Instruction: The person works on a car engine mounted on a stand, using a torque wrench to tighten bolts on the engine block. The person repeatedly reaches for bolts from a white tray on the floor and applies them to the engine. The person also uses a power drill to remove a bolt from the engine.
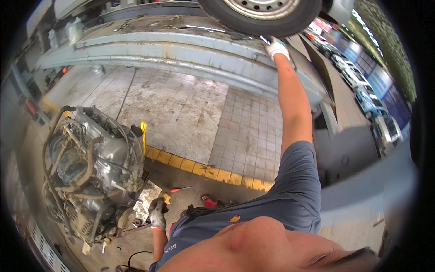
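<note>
My right hand (pixel 276 48), in a white glove, reaches up to the grey metal ledge (pixel 176 54) under a tyre (pixel 281 22), with its fingers closed on a small silver tool (pixel 265 40). Long metal tools (pixel 204 28) lie along that ledge to the left. My left hand (pixel 157 214), in a grey and white glove, is low beside a large engine (pixel 95 167), its fingers curled round something dark I cannot make out. A small yellow piece is just past it, and a metal plate (pixel 146 199) lies to its left.
A yellow lifting hook (pixel 143 136) stands at the engine's right. An orange-handled screwdriver (pixel 180 189) and red items (pixel 209 201) lie on the floor near a yellow painted edge (pixel 204 170). White jugs (pixel 74 31) stand on the ledge. Parked cars (pixel 362 81) line the right background.
</note>
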Available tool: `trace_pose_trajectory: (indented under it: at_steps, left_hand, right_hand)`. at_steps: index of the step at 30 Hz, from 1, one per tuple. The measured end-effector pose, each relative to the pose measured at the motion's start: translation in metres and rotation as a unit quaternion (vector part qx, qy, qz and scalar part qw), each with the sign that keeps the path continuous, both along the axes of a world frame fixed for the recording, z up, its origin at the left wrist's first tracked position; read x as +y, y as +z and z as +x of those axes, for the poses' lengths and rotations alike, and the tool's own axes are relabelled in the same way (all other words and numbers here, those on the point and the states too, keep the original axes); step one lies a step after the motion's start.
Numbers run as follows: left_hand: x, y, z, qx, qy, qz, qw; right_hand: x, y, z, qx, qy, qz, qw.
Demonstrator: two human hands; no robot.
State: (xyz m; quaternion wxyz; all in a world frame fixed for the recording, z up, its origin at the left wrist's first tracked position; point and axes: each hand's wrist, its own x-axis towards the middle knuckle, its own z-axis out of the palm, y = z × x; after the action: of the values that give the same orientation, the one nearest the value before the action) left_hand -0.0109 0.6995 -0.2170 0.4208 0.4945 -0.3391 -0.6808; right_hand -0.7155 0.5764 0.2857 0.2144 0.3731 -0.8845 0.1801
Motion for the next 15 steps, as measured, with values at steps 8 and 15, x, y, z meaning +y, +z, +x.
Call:
trace_pose_trajectory:
  at_steps: [8,15]
  left_hand:
    - [0.004,0.015,-0.083,-0.029,0.105,0.028,0.994]
    - [0.002,0.024,-0.155,-0.031,0.103,-0.009,0.994]
  right_hand:
    - [-0.076,0.039,0.013,0.171,0.203,0.178,0.948]
    - [-0.097,0.071,0.035,-0.029,0.265,0.320,0.909]
